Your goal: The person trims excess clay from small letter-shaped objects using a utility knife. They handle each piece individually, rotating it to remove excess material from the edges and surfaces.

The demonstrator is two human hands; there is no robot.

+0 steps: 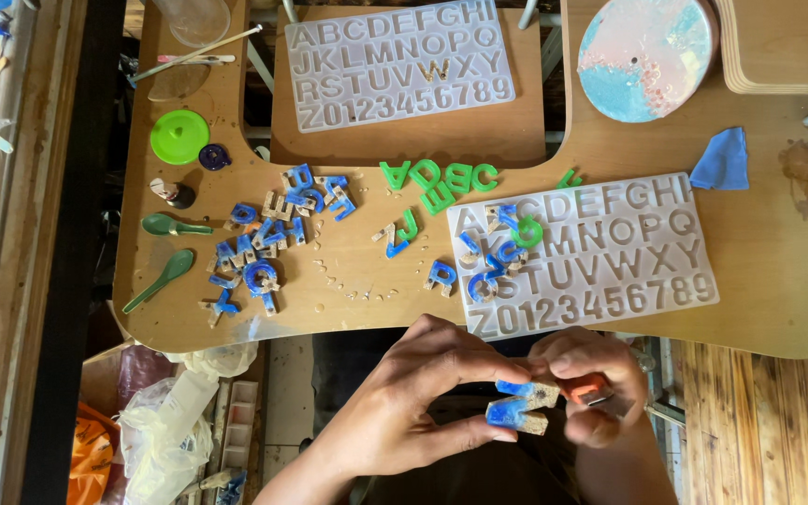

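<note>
Nearest the camera, the left hand point(413, 397) pinches a blue-and-tan cast letter point(521, 404) between thumb and fingertips, fingers closed narrowly on its left end. The right hand point(586, 383) meets it from the other side, curled tightly around an orange-handled tool point(589, 389) whose metal end pokes out past the knuckles; its fingertips also touch the letter. Both hands hang just off the near edge of the wooden table point(778, 281).

Directly beyond the right hand, on the table, lies a translucent silicone letter mould point(610, 266), with a few blue pieces point(483, 276) and a green ring-shaped piece point(526, 232) resting on its left part. Just beyond the left hand sits one loose blue piece point(441, 273), and farther on a row of green letters point(441, 180). Well off to the left of the left hand is a heap of blue-and-tan letters point(264, 238), two green spoons point(168, 252) and a bright green lid point(180, 137).

Far beyond both hands, a second mould point(399, 64) lies on a separate board. Beyond the right hand and to its right are a round pink-and-blue disc point(645, 56) and a crumpled blue cloth point(724, 161).
</note>
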